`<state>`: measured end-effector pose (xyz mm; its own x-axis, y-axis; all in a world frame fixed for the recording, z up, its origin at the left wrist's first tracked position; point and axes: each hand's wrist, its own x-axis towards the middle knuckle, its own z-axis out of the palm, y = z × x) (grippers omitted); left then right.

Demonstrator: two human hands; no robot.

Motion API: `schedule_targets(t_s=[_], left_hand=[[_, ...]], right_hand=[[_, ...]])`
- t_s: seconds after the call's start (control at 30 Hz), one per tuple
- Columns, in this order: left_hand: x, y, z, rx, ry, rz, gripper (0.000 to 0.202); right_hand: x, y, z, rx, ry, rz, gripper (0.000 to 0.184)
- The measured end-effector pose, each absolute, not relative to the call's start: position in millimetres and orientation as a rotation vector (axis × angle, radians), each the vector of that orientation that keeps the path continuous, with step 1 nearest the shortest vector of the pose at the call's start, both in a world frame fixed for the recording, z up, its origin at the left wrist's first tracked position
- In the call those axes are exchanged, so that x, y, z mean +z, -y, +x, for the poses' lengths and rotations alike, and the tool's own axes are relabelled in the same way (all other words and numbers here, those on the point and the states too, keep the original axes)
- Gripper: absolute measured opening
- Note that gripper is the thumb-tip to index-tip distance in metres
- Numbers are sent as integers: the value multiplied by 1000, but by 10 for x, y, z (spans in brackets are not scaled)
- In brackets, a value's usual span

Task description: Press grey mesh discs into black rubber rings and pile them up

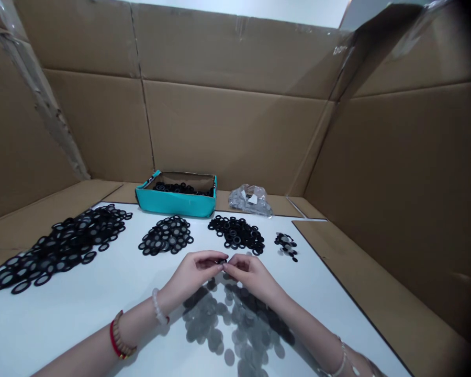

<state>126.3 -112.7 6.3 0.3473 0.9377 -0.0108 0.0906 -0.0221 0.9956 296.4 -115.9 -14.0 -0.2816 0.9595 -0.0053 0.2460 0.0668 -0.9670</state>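
1. Left hand [194, 271] and right hand [254, 275] meet fingertip to fingertip over the counter [118, 290], both pinching one small dark piece [222, 261]. On my feed it is too small to tell whether it is a ring, a disc or both together.
2. I judge this piece unfinished, since fingers of both sides are on it.
3. Looking done, as far as I can tell: the left pile [73, 243], large and spread, and the middle pile [167, 235], where many black rings show grey centres.
4. Looking less certain: the right pile [237, 233], just beyond the hands, reads mostly as black rings; I cannot tell how many have centres. Beside it lies a small cluster [286, 245], mixed dark and grey.
5. Plenty seems left: many loose grey discs [245, 319] lie under and between the forearms.
6. At the back, I see more rings in the teal box [176, 203], and a clear bag [251, 200] beside it, contents unclear to me.
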Motion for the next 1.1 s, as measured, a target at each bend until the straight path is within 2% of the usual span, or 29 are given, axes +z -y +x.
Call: schedule_targets(t_s=[0.13, 0.3, 0.53, 0.7, 0.83, 1.1], left_hand=[[76, 1133, 1253, 880, -989, 1437, 24], [27, 1113, 1236, 908, -981, 1382, 34], [-44, 1135, 1288, 1085, -1032, 1481, 17], [19, 1184, 1335, 1095, -1100, 1307, 18], [9, 1214, 1347, 1066, -1102, 1217, 23], [17, 1167, 1258, 1011, -884, 1513, 24]], right_hand=[[-116, 1182, 2966, 1119, 1703, -1241, 28], [-62, 1190, 2950, 1189, 1701, -1106, 22], [-10, 1252, 2905, 1015, 1685, -1116, 24], [-42, 1264, 2891, 1099, 1704, -1072, 26], [-44, 1275, 2893, 1064, 1754, -1079, 21], [-5, 1260, 2931, 1146, 1732, -1057, 25]])
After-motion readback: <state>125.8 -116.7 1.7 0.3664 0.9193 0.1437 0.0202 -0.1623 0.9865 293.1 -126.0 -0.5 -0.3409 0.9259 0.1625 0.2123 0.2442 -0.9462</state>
